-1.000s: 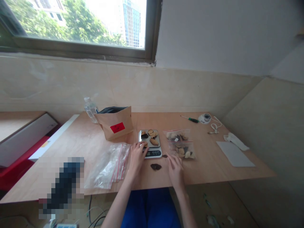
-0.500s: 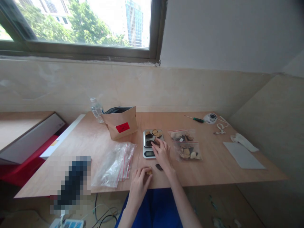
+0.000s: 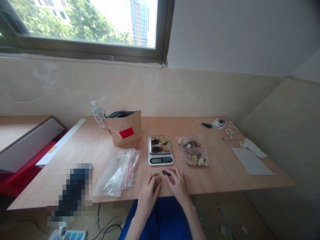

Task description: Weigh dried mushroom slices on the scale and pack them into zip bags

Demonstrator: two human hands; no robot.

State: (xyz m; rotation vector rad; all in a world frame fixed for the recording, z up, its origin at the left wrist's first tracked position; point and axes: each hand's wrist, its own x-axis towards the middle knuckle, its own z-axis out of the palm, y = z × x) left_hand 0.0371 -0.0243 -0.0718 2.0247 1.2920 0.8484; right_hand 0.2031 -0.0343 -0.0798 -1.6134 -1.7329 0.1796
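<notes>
- Our left hand (image 3: 149,190) sits at the near table edge, in front of the scale (image 3: 160,150). Its fingers are curled and pinch a small tan piece (image 3: 157,180), the same hold as half a second ago.
- Our right hand (image 3: 177,185) has come back from the scale's tray and now lies beside the left one. Its fingertips touch a dark piece (image 3: 166,173) on the bare wood just in front of the scale. We cannot tell whether they grip it or only rest on it.
- The tray has gained a dark slice (image 3: 157,149) where the right hand was. It lies among tan and dark slices, so we judge the weighing is partly loaded, with two pieces at our hands.
- Left of the scale lies a loose stack of empty zip bags (image 3: 119,170), flat and clear with red seals.
- Right of the scale lie two filled zip bags, the nearer (image 3: 196,157) and the farther (image 3: 190,141), both holding mixed dried slices.
- Behind and left of the scale stands a kraft paper pouch (image 3: 124,129) with a red label. Its mouth is open and its contents are hidden.
- A water bottle (image 3: 98,114) stands beyond the pouch.
- Far right of the scale lie a screwdriver (image 3: 203,124) and a grey sheet (image 3: 251,162).
</notes>
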